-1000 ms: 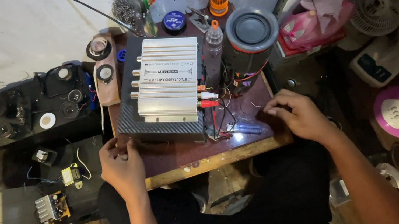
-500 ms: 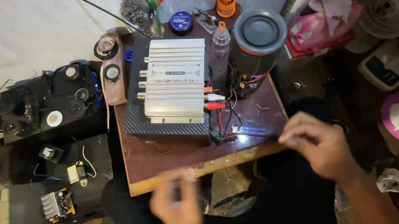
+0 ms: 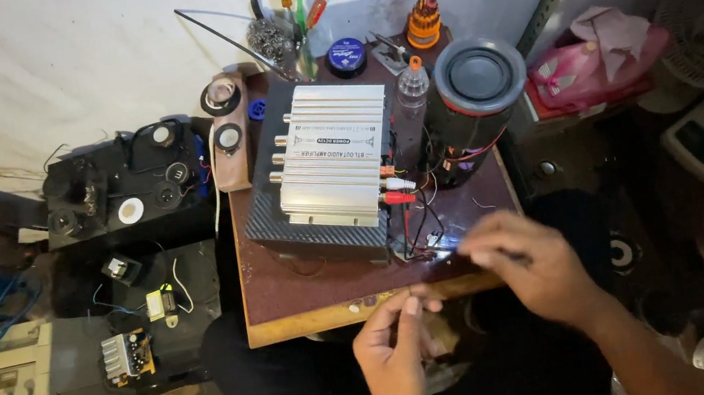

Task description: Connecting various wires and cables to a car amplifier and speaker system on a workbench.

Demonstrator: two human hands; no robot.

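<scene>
Seen from the head camera, the right hand (image 3: 528,268) hovers over the near right corner of the small brown tabletop (image 3: 291,290), fingers pinched together beside a bright glint among the thin wires (image 3: 424,235); what it pinches is too small to tell. The left hand (image 3: 391,352) sits just below the near edge, fingers curled loosely. The silver amplifier (image 3: 331,158) lies mid-table on a dark case, a grey cylindrical speaker (image 3: 471,104) to its right.

Far edge of the surface (image 3: 292,295): a blue round tin (image 3: 346,56), an orange screwdriver-bit holder (image 3: 422,21), a jar of tools (image 3: 286,16). A clear squeeze bottle (image 3: 412,92) stands beside a grey cylindrical speaker (image 3: 475,99) at the far right corner.
</scene>
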